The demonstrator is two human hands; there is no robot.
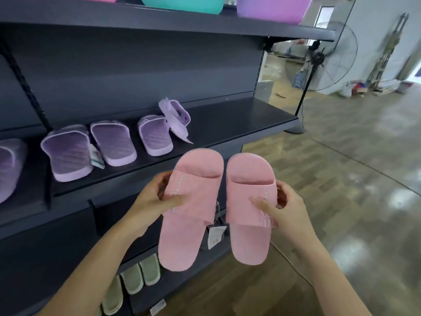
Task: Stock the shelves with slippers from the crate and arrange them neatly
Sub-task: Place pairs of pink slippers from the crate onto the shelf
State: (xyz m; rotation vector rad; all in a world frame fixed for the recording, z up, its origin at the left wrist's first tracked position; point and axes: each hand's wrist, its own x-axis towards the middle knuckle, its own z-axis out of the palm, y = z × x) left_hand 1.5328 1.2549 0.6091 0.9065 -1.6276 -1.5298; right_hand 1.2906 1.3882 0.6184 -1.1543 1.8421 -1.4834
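Right now the job looks to be at the carrying step. Two pink slippers are up in the air in front of the middle shelf and are not on it yet. That shelf has a bare dark part on its right side. I think the pink pair should go down there next, side by side, with the toes to the back.

A row of purple slippers lies on the left part of the shelf. The last purple slipper stands tipped up on its edge (it may need laying flat too).

The left pink slipper is held by the left hand, thumb on top of the strap and fingers curled round the outer side. The right hand holds the right pink slipper the same way. The two slippers are just beside each other with a thin gap. A little white tag hangs between them. The crate is not in sight.
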